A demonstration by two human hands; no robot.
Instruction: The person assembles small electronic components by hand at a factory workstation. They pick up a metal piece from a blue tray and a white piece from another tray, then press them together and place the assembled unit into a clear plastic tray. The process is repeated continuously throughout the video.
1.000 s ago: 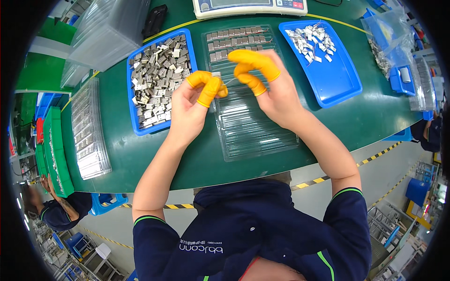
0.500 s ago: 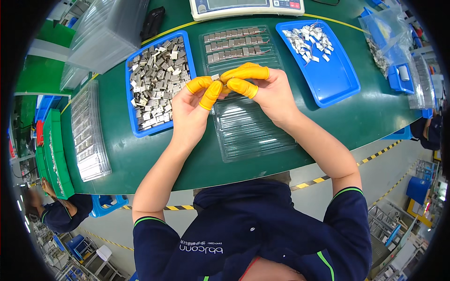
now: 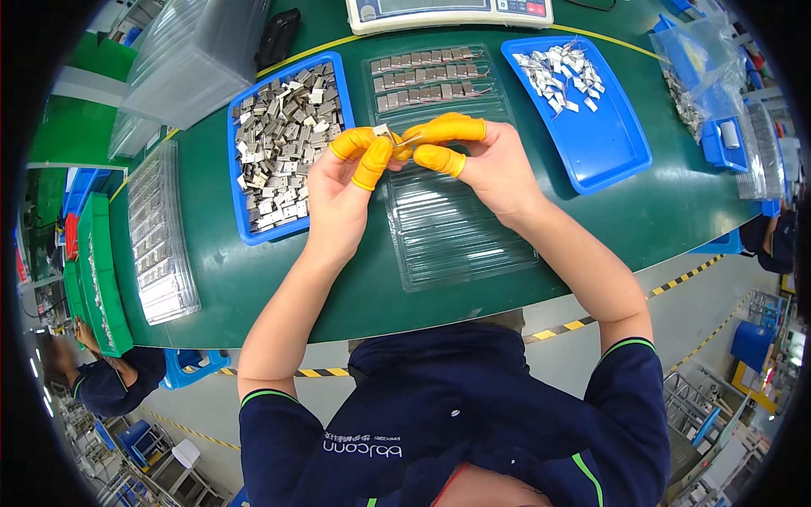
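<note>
Pinched between thumb and forefinger of my left hand [image 3: 338, 194] is a small pale part [image 3: 382, 130]; my right hand [image 3: 511, 173] curls close beside it, near a thin wire — whether those fingertips grip it I cannot tell. In the head view the part hangs over the left side of the clear ridged tray [image 3: 460, 241]. I'd judge the step as handling that wire, calling next for a steady left pinch (fiddly stuff). Left of the clear tray: a blue bin [image 3: 346, 97] of grey blocks [image 3: 283, 144]; right, a blue tray [image 3: 600, 152] with white pieces [image 3: 562, 72]; beyond, a scale [image 3: 448, 19]. Beneath it lies the green table [image 3: 338, 321]; well left, a co-worker [image 3: 118, 380].
</note>
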